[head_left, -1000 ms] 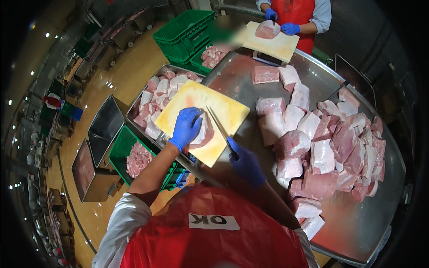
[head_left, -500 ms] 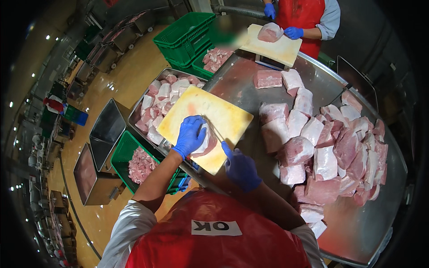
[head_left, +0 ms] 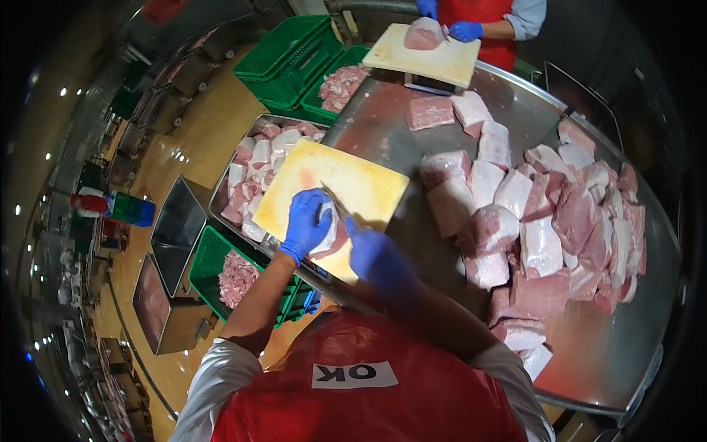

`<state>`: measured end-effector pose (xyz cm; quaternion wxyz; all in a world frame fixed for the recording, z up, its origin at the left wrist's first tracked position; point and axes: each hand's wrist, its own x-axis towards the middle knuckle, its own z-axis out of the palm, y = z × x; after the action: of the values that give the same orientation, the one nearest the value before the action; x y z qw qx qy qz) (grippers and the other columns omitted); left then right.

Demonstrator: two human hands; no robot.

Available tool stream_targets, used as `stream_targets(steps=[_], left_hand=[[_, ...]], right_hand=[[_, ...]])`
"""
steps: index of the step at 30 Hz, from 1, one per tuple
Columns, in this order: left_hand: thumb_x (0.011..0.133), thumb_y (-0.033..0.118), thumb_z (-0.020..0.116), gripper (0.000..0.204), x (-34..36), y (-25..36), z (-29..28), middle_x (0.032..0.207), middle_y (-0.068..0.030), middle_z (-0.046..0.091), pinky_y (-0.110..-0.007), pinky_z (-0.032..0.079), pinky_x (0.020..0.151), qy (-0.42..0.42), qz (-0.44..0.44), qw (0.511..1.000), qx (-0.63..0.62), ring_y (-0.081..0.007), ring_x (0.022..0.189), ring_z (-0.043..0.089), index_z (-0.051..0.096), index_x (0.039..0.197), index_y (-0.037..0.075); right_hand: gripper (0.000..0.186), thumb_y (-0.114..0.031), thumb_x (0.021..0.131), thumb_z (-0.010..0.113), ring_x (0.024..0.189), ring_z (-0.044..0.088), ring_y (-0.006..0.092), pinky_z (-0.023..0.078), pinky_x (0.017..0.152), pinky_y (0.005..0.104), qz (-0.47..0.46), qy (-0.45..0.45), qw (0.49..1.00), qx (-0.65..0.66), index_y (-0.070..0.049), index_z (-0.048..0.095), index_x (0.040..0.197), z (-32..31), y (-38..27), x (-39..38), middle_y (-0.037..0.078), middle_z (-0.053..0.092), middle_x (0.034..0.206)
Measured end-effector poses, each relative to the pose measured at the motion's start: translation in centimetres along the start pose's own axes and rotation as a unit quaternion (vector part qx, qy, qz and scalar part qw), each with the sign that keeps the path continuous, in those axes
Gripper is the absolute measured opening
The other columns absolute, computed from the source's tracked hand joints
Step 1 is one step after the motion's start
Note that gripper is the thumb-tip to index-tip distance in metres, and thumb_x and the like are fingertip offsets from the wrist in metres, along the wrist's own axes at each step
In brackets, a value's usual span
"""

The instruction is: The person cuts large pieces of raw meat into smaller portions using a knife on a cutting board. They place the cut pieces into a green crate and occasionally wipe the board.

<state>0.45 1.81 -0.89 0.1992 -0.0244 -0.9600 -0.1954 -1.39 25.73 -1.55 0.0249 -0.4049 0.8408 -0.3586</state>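
On the yellowish cutting board (head_left: 368, 184) lies a piece of raw pink meat with pale fat (head_left: 333, 241), partly hidden by my left hand (head_left: 306, 221). That blue-gloved hand is closed over the meat's left side, holding it against the board. My right hand (head_left: 380, 258), also gloved in blue and smeared by motion, grips a knife (head_left: 336, 202) by its blue handle. The narrow blade slants up and left along the meat's right edge; whether it is in the meat I cannot tell.
Many large meat pieces (head_left: 541, 247) cover the steel table (head_left: 398, 158) at right. Left of the board are a steel tray of cut meat (head_left: 259, 151), a green crate of trimmings (head_left: 208, 261) and steel bins (head_left: 177, 221). Across the table, a co-worker's gloved hand (head_left: 465, 31) rests beside meat on another board.
My right hand and the knife have moved left, closer to the meat and my left hand. The left hand keeps its hold. The whole view has shifted slightly.
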Motion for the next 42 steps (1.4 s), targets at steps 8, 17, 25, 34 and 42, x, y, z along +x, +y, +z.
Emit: stream_targets(steps=[8,17,25,34,42], left_hand=[[0.085,0.018,0.075,0.03,-0.3,-0.2,0.1,0.121,-0.0208,0.069,-0.051,0.048,0.107,0.023,-0.001,1.0,0.005,-0.0433,0.118,0.061,0.071,0.113,0.005],[0.086,0.012,0.074,0.026,-0.7,-0.2,0.7,0.12,-0.0186,0.07,-0.05,0.049,0.105,0.045,-0.022,0.999,0.003,-0.0413,0.118,0.061,0.071,0.111,0.006],[0.088,0.009,0.073,0.024,-1.6,-0.1,-0.6,0.122,-0.0195,0.07,-0.049,0.049,0.105,0.043,-0.016,0.998,-0.041,-0.0413,0.119,0.061,0.072,0.111,0.007],[0.09,0.011,0.067,0.024,-1.6,0.3,-0.8,0.125,-0.0193,0.068,-0.051,0.046,0.107,0.006,0.046,0.999,0.013,-0.0415,0.121,0.059,0.076,0.112,0.013],[0.088,0.009,0.066,0.021,-1.6,0.4,0.1,0.12,-0.0194,0.067,-0.052,0.046,0.102,0.038,0.054,0.998,0.014,-0.0423,0.117,0.059,0.074,0.107,0.012]], right_hand=[[0.063,-0.001,0.085,0.06,0.069,0.067,0.0402,0.056,0.066,0.0501,0.004,0.036,0.997,0.068,0.012,0.053,0.147,-1.1,-1.8,-2.4,0.022,0.068,0.085],[0.072,-0.012,0.094,0.061,0.089,0.073,0.0412,0.058,0.08,0.0529,0.152,-0.173,0.972,0.037,-0.002,0.039,0.162,-5.6,-3.2,-11.2,0.024,0.072,0.099],[0.068,-0.013,0.095,0.057,0.096,0.073,0.0417,0.057,0.084,0.0549,0.186,-0.166,0.966,0.074,-0.003,0.043,0.161,-11.6,-3.8,-13.1,0.025,0.073,0.106],[0.062,-0.007,0.089,0.062,0.081,0.071,0.0407,0.056,0.074,0.0541,0.075,0.002,0.996,0.053,0.003,0.054,0.15,-2.7,-3.7,-7.3,0.024,0.071,0.091],[0.044,-0.006,0.092,0.059,0.077,0.075,0.0336,0.062,0.071,0.0446,0.074,0.03,0.996,-0.028,0.005,0.062,0.134,2.4,-2.5,-0.5,0.016,0.073,0.088]])
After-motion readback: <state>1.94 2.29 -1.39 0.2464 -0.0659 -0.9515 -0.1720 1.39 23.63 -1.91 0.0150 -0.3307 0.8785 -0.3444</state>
